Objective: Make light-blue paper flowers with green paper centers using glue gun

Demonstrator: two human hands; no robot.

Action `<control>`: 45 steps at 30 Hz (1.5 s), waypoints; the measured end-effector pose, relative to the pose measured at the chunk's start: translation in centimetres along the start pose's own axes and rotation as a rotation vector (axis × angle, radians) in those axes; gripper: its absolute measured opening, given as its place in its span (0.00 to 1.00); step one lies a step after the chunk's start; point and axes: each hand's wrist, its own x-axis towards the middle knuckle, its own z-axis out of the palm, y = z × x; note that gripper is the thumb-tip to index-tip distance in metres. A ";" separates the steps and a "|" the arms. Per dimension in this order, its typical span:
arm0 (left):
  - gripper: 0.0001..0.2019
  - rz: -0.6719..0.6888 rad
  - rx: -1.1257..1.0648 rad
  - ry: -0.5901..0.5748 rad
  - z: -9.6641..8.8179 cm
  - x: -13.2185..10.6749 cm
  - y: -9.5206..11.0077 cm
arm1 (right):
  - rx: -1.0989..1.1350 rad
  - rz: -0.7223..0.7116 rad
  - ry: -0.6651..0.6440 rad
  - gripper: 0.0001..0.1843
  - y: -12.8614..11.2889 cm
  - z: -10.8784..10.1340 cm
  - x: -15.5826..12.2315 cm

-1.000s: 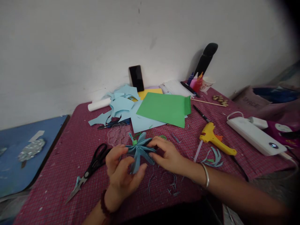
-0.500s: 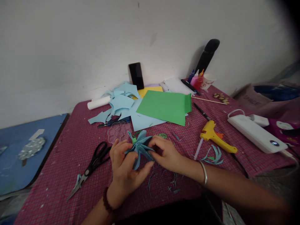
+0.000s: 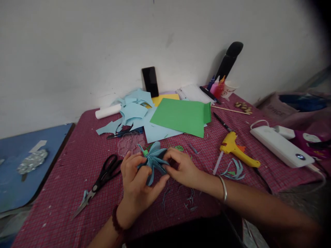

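Observation:
A light-blue folded paper flower [image 3: 153,159] with a small green centre sits between both my hands, just above the red checked tablecloth [image 3: 77,193]. My left hand [image 3: 137,187] curls around its lower left petals, thumb and fingers closed on them. From the right, my right hand [image 3: 182,168] pinches the petals with its fingertips; a silver bangle is on that wrist. Black scissors [image 3: 100,181] lie open to the left of my left hand. A yellow glue gun [image 3: 236,153] lies to the right of my right hand.
Green sheet [image 3: 182,117], blue paper scraps [image 3: 131,112] and a yellow sheet lie at the back. A black phone [image 3: 150,81] leans on the wall. Glue bottles [image 3: 217,88] stand back right. A white power bank [image 3: 280,146] lies at the right edge. Blue trimmings [image 3: 234,170] are scattered near me.
Both hands have drawn closer together on the paper flower, pressing its petals inward. The view shifted slightly; nothing else on the table moved.

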 end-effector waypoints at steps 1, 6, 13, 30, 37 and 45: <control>0.16 0.002 0.003 -0.008 0.0 0.0 0.0 | -0.002 0.003 0.000 0.06 0.0 0.0 0.0; 0.20 0.007 0.075 -0.039 0.2 0.2 0.3 | 0.009 0.014 0.005 0.07 0.1 0.1 0.1; 0.13 -0.043 0.063 -0.072 -0.1 0.4 0.8 | -0.002 0.016 0.015 0.07 0.2 0.1 0.0; 0.11 -0.063 0.001 -0.039 -0.3 0.4 0.8 | 0.022 0.024 0.022 0.07 -0.1 0.2 0.1; 0.09 -0.004 0.190 0.112 -0.5 0.2 -0.3 | 0.045 0.061 0.085 0.06 0.4 -0.4 0.2; 0.06 0.037 0.271 0.080 -1.0 0.2 -1.1 | 0.005 0.047 0.043 0.07 0.4 -0.6 -0.1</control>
